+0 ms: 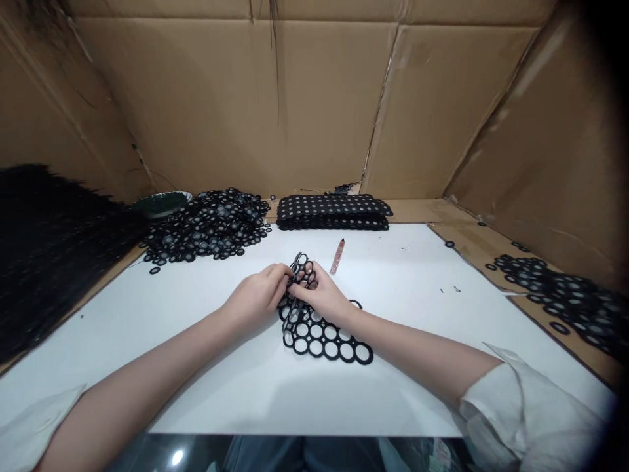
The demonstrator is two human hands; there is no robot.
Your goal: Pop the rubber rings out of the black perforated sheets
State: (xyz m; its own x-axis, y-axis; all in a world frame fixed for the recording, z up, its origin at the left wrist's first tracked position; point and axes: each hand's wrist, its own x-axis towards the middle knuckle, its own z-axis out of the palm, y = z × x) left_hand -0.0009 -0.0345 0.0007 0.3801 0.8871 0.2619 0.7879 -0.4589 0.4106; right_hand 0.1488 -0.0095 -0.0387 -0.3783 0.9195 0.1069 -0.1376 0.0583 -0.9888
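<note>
A black mesh of joined rings (330, 342) lies partly flat on the white tabletop, its upper part bunched and raised between my hands. My left hand (263, 288) pinches the left edge of the raised part with thumb and forefinger. My right hand (319, 292) grips the same mesh from the right, thumb across the front and fingers behind it. The two hands almost touch. Part of the mesh is hidden under my right hand and wrist. A small slender tool with a dark tip and reddish body (337, 257) lies just beyond my right hand.
A heap of loose black rings (211, 223) sits at the back left beside a green-filled dish (162, 203). Folded black ring sheets (334, 211) lie at the back. More rings (570, 295) spread at right. Black strands (44, 249) pile at left. Cardboard walls (314, 98) enclose the table.
</note>
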